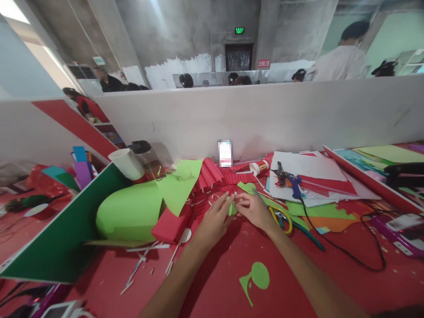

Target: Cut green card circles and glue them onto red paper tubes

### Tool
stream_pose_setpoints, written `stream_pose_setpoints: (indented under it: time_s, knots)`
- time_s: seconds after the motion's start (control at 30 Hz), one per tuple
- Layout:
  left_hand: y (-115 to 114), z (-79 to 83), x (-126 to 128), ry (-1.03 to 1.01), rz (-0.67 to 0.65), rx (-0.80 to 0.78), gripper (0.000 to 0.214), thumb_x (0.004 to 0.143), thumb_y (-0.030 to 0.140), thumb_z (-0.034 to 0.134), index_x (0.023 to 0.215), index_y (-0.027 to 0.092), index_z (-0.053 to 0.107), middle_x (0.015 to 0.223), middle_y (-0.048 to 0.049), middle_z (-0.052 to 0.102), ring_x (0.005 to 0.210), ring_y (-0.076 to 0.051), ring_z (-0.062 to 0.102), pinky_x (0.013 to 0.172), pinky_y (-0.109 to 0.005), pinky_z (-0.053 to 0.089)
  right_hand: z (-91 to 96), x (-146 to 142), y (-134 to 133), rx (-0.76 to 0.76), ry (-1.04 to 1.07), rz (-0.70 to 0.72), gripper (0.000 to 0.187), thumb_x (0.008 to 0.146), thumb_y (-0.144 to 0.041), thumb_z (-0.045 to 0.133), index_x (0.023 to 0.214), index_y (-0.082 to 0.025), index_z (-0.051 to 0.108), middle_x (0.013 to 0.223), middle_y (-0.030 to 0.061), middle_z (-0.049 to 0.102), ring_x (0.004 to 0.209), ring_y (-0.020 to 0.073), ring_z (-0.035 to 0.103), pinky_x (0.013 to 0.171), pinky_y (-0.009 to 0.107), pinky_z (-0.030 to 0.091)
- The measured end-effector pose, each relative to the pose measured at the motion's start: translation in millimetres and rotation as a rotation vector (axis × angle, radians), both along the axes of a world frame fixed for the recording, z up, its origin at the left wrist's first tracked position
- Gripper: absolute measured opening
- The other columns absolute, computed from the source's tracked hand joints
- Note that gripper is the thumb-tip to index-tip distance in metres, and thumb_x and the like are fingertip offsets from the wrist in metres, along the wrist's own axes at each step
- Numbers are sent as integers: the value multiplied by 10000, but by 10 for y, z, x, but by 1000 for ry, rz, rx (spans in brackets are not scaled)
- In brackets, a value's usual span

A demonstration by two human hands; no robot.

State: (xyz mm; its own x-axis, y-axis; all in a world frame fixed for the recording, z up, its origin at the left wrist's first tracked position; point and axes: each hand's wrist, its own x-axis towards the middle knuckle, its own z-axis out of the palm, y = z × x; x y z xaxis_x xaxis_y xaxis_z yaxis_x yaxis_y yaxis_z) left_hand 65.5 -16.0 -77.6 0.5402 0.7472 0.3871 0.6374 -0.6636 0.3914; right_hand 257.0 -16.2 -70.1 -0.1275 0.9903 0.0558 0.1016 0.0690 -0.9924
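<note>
My left hand (215,215) and my right hand (253,209) meet at the middle of the red table, fingertips close together. Between them is a small light-green paper piece (232,207), pinched by the fingers of both hands and partly covered by them. Just beyond lies pleated red paper (212,174). Yellow-handled scissors (281,219) rest beside my right wrist. Nearer to me on the table are a round green paper cutout (260,275) and a thin green scrap touching it.
A blue glue gun (293,183) lies on white sheets (308,165), its black cord trailing right. At left are a rolled green sheet (129,212), a red box (172,224), a white cup (126,162) and a green divider (66,234). A phone (225,153) leans against the partition; people are beyond it.
</note>
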Motion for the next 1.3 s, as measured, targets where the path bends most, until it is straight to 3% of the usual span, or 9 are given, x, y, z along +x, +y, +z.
stream_pose_setpoints:
  time_s: [0.23,0.43,0.67,0.87,1.3]
  knots:
    - [13,-18,2,6,0,7,588,935,106,546,1487,266,422,1478,-104,548,1304,-267,588,1026,-407,542,28,-21,-24,-2,23,17,262,804,-266,720,1042,-199,635,925,65,773,842,247,771,742,374,638]
    - [32,33,-23,-193,-48,-119,502,908,144,623,1387,244,511,1354,-101,631,1224,-246,630,1005,-385,538,47,24,-26,-68,129,126,344,802,-397,757,1032,-210,580,886,41,762,794,222,763,823,414,614]
    - [37,87,-13,-376,-72,-225,421,884,201,674,1292,226,577,1285,-97,659,1189,-235,635,1022,-393,521,97,88,-31,-91,157,162,333,730,-416,852,872,-193,651,863,15,705,851,181,689,833,329,567]
    - [18,131,1,-375,-102,-293,435,874,241,697,1298,241,597,1288,-95,667,1181,-249,644,1036,-416,512,47,57,-25,-128,216,184,353,709,-442,862,855,-188,666,906,8,662,863,169,652,827,317,574]
    - [-3,153,-8,-321,-101,-286,483,868,243,715,1329,242,571,1343,-86,662,1229,-259,629,1069,-425,476,134,36,-87,-180,267,170,336,687,-413,869,808,-206,635,864,-11,610,845,163,621,818,321,592]
